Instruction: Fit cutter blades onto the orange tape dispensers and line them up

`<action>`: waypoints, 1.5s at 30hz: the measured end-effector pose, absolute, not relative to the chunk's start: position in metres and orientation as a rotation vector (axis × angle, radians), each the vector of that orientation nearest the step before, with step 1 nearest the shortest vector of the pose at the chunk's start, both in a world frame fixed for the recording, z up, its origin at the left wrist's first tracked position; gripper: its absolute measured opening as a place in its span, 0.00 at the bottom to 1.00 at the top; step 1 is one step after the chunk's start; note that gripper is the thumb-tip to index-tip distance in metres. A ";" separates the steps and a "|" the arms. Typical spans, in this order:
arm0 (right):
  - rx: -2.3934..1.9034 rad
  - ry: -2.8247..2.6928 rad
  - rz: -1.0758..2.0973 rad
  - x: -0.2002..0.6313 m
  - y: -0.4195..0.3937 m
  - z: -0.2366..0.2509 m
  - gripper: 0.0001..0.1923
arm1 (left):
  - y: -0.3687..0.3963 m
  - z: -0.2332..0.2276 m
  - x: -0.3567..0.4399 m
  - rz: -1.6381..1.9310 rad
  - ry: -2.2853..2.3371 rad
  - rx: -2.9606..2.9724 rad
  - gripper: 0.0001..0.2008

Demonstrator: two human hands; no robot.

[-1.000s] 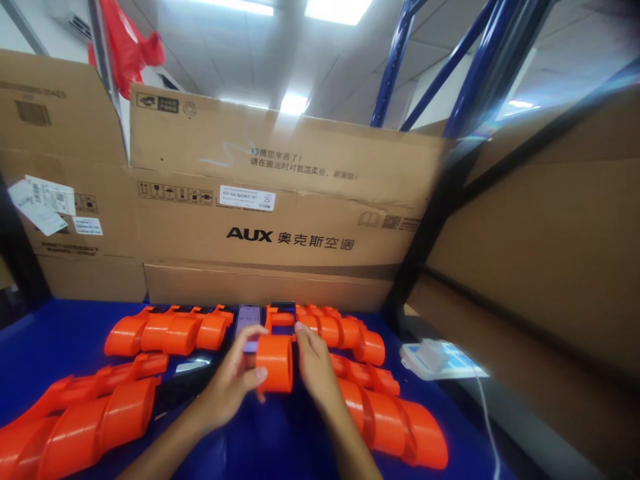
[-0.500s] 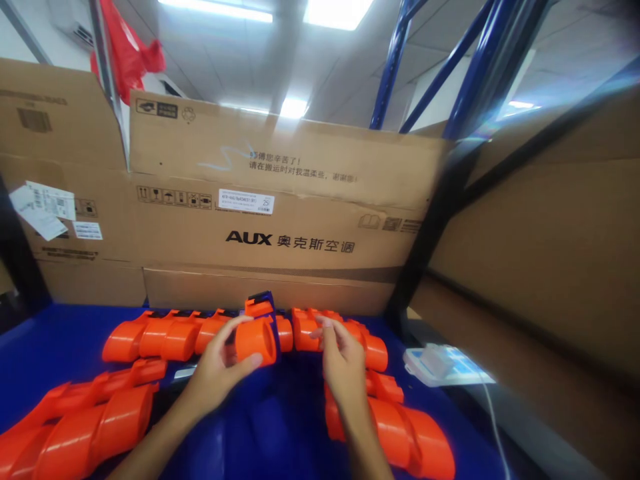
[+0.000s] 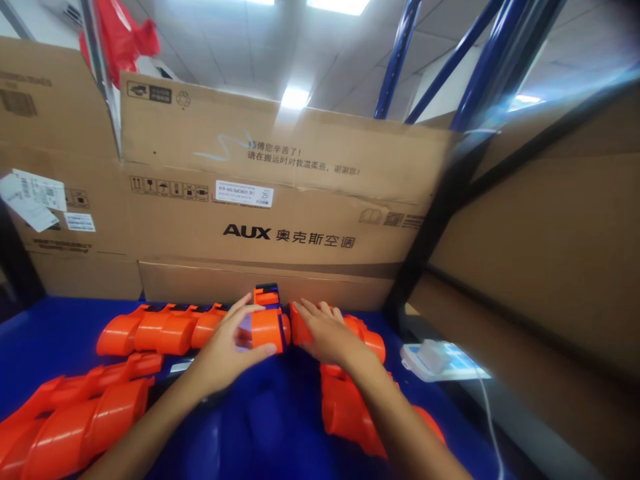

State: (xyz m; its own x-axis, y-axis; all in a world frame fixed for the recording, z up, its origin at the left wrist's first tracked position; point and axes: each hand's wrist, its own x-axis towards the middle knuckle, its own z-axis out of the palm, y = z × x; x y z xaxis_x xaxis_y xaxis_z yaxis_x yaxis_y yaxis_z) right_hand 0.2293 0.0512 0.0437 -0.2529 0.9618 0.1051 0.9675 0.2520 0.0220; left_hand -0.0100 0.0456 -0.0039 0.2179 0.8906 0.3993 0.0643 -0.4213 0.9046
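Observation:
My left hand holds an orange plastic cylindrical part with dark blue trim, its thumb below and fingers above. The part stands at the inner end of the back left row of similar orange parts. My right hand lies over the nearest orange part of the back right row, with fingers on its top and side. The hand hides much of that part. Under my right forearm are more orange parts, partly covered.
Another row of orange parts lies at the front left on the blue surface. A cardboard box wall stands behind. On the right are a white power strip with a cable and a dark rack post.
My right hand has moved left and its fingers now reach over the nearest orange part. The part in my left hand has shifted slightly right and turned more upright. The view has tilted slightly.

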 end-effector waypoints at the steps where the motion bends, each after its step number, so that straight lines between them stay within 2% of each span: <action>1: -1.910 -2.434 -0.119 0.230 0.059 0.040 0.44 | 0.048 0.002 -0.008 1.297 0.896 1.732 0.31; 3: -1.988 -2.424 -0.118 0.230 0.072 0.032 0.50 | 0.053 0.015 -0.002 1.314 0.883 1.800 0.29; 4: -1.998 -2.421 -0.130 0.231 0.076 0.029 0.49 | 0.056 0.020 0.002 1.326 0.882 1.832 0.29; 8: -1.898 -2.450 -0.214 0.237 0.076 0.030 0.35 | 0.072 0.033 0.014 1.334 0.898 1.928 0.29; 10: -1.834 -2.457 -0.256 0.242 0.070 0.036 0.32 | 0.081 0.036 0.018 1.319 0.904 1.976 0.28; 17: -1.720 -2.322 -0.399 0.266 0.048 0.059 0.35 | 0.107 0.041 0.028 1.272 0.891 2.090 0.25; 26: -1.612 -1.875 -0.595 0.297 0.017 0.090 0.34 | 0.110 0.043 0.060 0.921 0.999 2.469 0.26; 37: -1.426 -1.791 -0.507 0.281 0.005 0.099 0.33 | 0.119 0.012 0.088 0.640 1.154 2.706 0.25; 45: -1.289 -2.010 -0.346 0.261 -0.009 0.101 0.32 | 0.104 0.011 0.078 0.798 1.056 2.630 0.22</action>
